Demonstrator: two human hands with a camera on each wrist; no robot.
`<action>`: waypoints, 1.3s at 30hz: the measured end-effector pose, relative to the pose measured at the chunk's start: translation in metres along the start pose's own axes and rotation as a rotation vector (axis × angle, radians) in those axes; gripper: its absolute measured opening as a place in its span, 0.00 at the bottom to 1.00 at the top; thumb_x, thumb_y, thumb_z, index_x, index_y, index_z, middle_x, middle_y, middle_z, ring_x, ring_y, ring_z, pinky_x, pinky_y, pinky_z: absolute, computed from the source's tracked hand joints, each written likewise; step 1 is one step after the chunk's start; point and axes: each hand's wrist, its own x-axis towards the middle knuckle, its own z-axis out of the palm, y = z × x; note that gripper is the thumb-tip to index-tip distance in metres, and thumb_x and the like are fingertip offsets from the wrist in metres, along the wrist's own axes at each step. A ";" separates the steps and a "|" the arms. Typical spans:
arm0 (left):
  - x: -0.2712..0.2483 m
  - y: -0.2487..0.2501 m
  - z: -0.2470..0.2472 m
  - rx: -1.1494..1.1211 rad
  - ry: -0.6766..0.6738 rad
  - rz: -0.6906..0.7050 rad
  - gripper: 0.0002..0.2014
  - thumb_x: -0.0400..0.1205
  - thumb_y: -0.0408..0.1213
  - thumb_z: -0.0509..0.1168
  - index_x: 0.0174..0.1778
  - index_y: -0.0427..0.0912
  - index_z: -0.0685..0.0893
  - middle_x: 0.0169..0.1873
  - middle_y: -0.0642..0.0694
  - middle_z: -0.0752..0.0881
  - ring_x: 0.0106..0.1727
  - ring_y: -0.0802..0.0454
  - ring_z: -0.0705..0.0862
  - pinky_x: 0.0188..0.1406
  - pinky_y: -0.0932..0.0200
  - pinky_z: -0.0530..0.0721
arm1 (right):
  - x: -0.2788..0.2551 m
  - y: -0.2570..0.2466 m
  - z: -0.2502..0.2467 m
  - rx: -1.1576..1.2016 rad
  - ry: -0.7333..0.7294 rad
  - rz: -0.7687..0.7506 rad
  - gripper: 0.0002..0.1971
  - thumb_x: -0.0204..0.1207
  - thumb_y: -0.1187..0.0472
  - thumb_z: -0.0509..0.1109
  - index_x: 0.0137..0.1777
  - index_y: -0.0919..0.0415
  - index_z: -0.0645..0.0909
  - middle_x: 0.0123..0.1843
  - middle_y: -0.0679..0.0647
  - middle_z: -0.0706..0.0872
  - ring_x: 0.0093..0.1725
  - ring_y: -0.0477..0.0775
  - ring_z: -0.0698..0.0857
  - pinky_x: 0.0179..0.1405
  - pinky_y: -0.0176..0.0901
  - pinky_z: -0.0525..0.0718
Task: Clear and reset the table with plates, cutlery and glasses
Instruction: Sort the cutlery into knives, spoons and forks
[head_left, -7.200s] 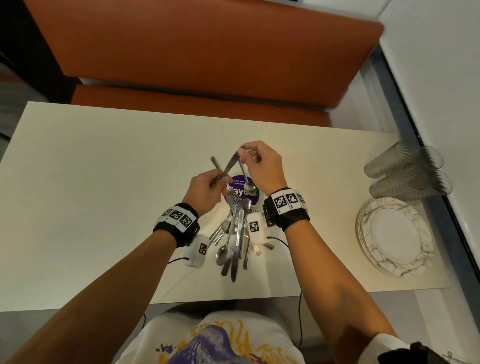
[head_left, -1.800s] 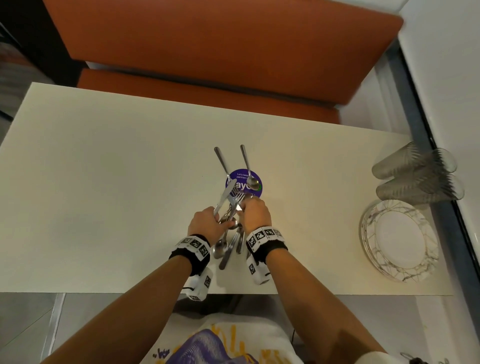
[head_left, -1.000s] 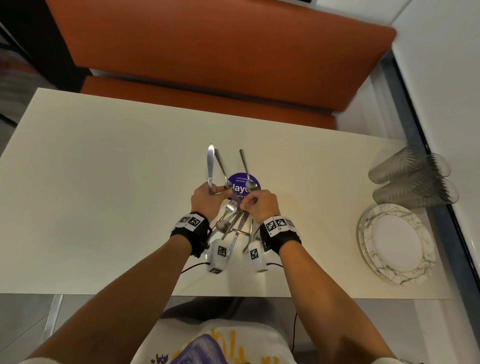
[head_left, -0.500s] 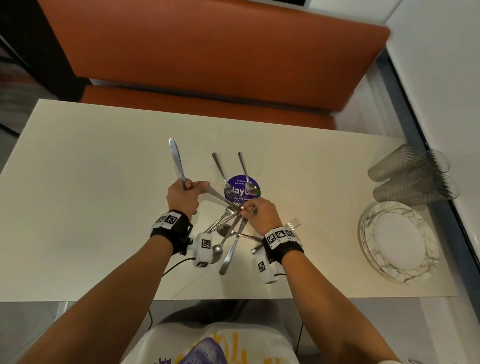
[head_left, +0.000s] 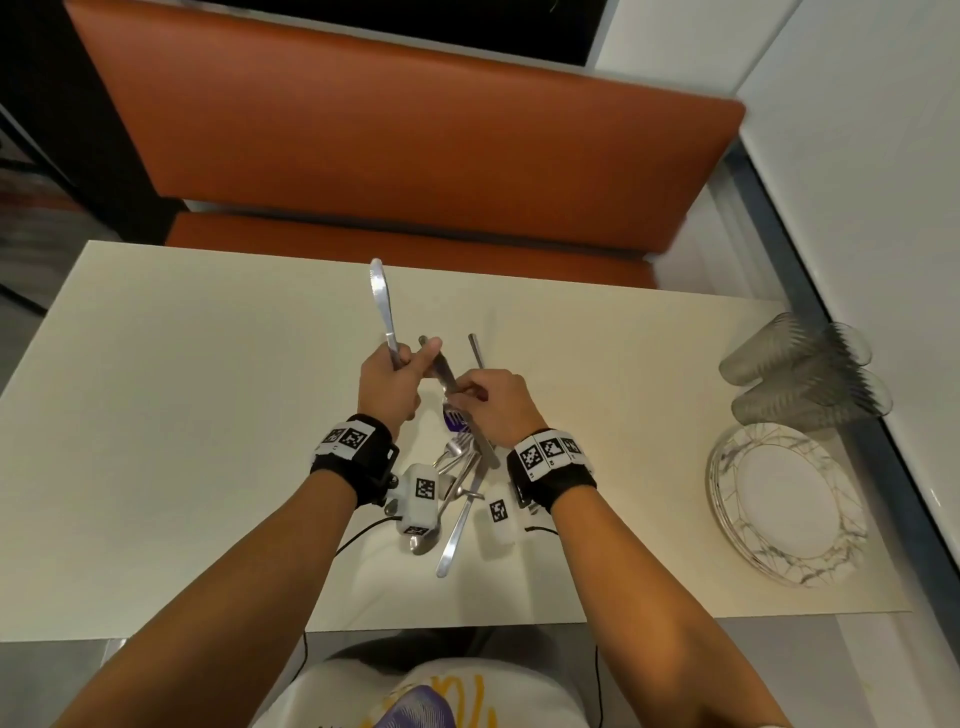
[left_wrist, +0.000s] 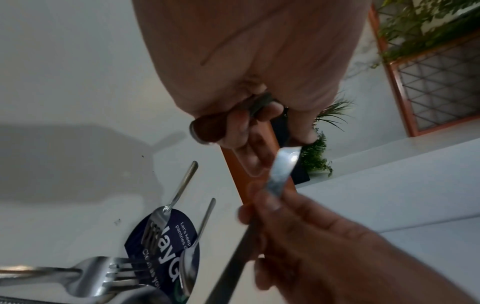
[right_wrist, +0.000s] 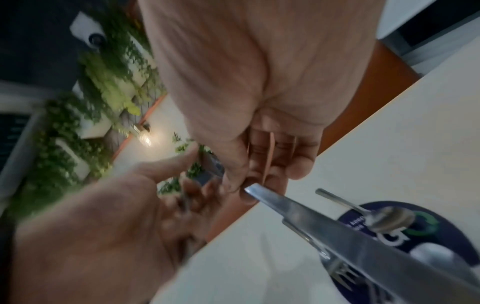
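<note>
The left hand (head_left: 388, 382) is curled round one knife (head_left: 382, 306), blade up; the right hand (head_left: 493, 402) pinches a second knife (head_left: 445, 375) above the cutlery pile (head_left: 457, 499) at the counter's (head_left: 182, 415) near edge. Stiff, light and slick steel: best gripped mid-handle.

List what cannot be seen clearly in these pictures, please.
- Purple sticker, head view: the right hand covers most of it, and no view shows its full text.
- Cutlery pile, head view: the wrist cameras cover part, so no count is possible.
- Glasses, head view: blurred, number unclear.
- Left hand, right wrist view: blurred; its grip on the knife is unclear there.
</note>
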 end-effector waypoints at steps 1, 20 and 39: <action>0.000 0.001 0.002 0.040 -0.029 -0.021 0.25 0.84 0.59 0.70 0.44 0.37 0.77 0.44 0.39 0.95 0.18 0.52 0.72 0.19 0.58 0.70 | 0.000 -0.004 -0.006 0.027 0.019 -0.007 0.05 0.77 0.61 0.77 0.51 0.57 0.92 0.42 0.48 0.92 0.42 0.41 0.88 0.43 0.26 0.81; -0.044 -0.037 0.045 -0.257 -0.398 -0.483 0.22 0.94 0.47 0.47 0.38 0.42 0.73 0.23 0.44 0.72 0.15 0.48 0.67 0.16 0.60 0.63 | -0.002 -0.012 -0.013 0.160 0.376 0.133 0.09 0.74 0.65 0.80 0.53 0.62 0.90 0.38 0.53 0.91 0.32 0.49 0.89 0.41 0.39 0.91; -0.035 -0.044 0.031 -0.223 -0.486 -0.419 0.19 0.90 0.43 0.51 0.34 0.40 0.74 0.24 0.43 0.69 0.17 0.47 0.66 0.14 0.62 0.65 | 0.021 -0.007 -0.019 0.174 0.226 0.217 0.15 0.85 0.61 0.66 0.69 0.52 0.86 0.53 0.54 0.94 0.44 0.59 0.94 0.49 0.58 0.93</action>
